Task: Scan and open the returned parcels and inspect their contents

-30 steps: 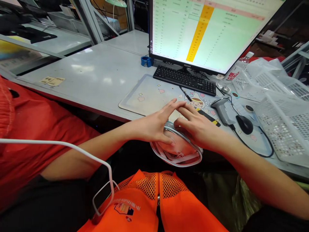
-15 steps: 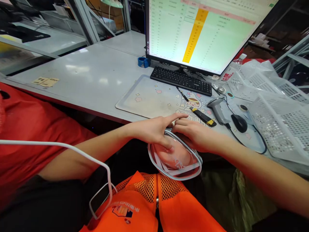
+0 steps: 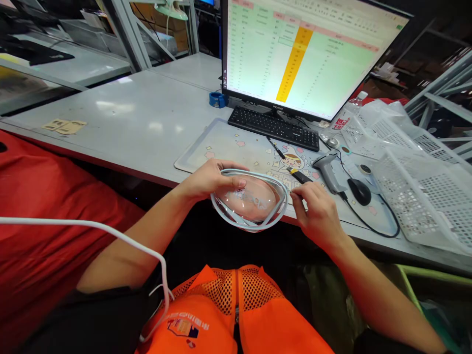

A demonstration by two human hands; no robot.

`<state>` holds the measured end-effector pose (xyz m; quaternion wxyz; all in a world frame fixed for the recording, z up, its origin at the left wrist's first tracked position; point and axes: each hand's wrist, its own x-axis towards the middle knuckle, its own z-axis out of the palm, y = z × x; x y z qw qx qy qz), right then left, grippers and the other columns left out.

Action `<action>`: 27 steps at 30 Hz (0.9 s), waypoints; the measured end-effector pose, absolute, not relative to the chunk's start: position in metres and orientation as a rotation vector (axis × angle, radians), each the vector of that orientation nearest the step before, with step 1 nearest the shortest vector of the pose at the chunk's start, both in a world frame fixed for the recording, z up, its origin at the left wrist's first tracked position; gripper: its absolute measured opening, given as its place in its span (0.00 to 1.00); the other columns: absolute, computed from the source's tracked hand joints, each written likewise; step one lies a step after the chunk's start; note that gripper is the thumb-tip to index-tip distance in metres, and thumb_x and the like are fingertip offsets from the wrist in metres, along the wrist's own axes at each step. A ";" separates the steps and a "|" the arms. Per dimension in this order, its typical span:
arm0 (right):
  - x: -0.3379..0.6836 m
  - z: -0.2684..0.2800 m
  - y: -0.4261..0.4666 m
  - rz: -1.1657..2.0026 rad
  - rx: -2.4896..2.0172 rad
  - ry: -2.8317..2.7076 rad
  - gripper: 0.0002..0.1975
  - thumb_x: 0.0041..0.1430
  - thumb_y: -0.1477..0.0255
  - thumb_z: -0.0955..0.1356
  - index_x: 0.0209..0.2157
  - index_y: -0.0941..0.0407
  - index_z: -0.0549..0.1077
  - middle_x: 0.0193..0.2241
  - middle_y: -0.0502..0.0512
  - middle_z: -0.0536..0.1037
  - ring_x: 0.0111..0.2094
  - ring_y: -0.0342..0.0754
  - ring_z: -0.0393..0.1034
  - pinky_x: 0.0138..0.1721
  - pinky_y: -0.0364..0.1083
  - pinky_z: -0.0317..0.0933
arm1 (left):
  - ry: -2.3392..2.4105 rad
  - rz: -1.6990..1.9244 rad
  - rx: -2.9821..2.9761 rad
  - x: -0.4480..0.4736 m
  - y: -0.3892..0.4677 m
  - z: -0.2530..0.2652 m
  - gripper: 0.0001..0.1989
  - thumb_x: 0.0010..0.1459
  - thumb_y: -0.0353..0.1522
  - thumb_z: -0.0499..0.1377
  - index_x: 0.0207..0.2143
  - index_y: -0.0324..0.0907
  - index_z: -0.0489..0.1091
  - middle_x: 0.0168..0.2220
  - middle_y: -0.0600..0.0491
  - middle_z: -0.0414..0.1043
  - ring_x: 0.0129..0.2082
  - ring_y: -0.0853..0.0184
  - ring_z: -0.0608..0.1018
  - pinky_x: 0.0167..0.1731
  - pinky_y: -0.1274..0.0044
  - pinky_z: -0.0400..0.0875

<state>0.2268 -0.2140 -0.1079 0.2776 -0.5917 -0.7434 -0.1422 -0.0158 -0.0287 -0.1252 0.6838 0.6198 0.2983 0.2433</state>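
Counting from our hands outward, we have one clear pouch (image 3: pixel 254 228), pale-rimmed, with one pink thing (image 3: pixel 258 200) inside. We hold it at the near edge of the desk (image 3: pixel 121 130), in our left hand (image 3: pixel 211 178): thumb across its face, fingers behind the rim. Our right hand (image 3: pixel 319 209) is at its right end, thumb and forefinger pinched narrow beside the rim; what they pinch looks too small to name. Beyond are one monitor (image 3: pixel 306 54), one keyboard (image 3: pixel 273 129) and one mat (image 3: pixel 221 147), with one cutter (image 3: pixel 299 175), one slim black tool (image 3: pixel 276 147), one scanner (image 3: pixel 328 169) and one mouse (image 3: pixel 359 191) on it.
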 end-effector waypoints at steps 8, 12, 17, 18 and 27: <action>0.187 -0.135 -0.224 -0.403 -1.631 -2.026 0.11 0.74 0.77 0.61 0.37 0.53 0.69 0.31 0.56 0.74 0.35 0.53 0.67 0.37 0.50 0.61 | 0.721 0.861 0.953 -0.003 -0.025 -0.141 0.26 0.31 0.35 0.83 0.35 0.36 0.83 0.28 0.47 0.81 0.25 0.63 0.80 0.29 0.73 0.79; 0.161 -0.164 -0.219 -0.396 -1.689 -1.869 0.11 0.74 0.76 0.60 0.36 0.53 0.69 0.30 0.56 0.73 0.34 0.54 0.67 0.36 0.50 0.61 | 0.718 1.024 0.787 0.015 -0.028 -0.144 0.26 0.32 0.33 0.82 0.36 0.35 0.82 0.30 0.48 0.82 0.28 0.64 0.81 0.33 0.73 0.79; 0.150 -0.194 -0.185 -0.334 -1.774 -1.674 0.11 0.74 0.73 0.59 0.38 0.53 0.70 0.32 0.59 0.75 0.37 0.55 0.69 0.39 0.51 0.63 | 0.707 1.182 0.598 0.045 -0.037 -0.153 0.22 0.36 0.29 0.79 0.36 0.34 0.78 0.30 0.51 0.80 0.28 0.67 0.80 0.34 0.76 0.77; 0.146 -0.200 -0.175 -0.324 -1.787 -1.653 0.11 0.74 0.73 0.59 0.38 0.53 0.70 0.32 0.60 0.76 0.37 0.56 0.69 0.40 0.51 0.64 | 0.691 1.209 0.560 0.053 -0.038 -0.155 0.21 0.38 0.29 0.78 0.36 0.34 0.77 0.30 0.51 0.80 0.29 0.67 0.80 0.35 0.76 0.77; 0.180 -0.195 -0.146 0.090 -1.643 -1.876 0.14 0.75 0.65 0.63 0.42 0.56 0.77 0.36 0.60 0.81 0.38 0.52 0.75 0.43 0.49 0.69 | 0.889 1.038 0.895 0.060 0.006 -0.165 0.24 0.40 0.40 0.77 0.36 0.36 0.77 0.32 0.49 0.80 0.31 0.63 0.79 0.37 0.74 0.74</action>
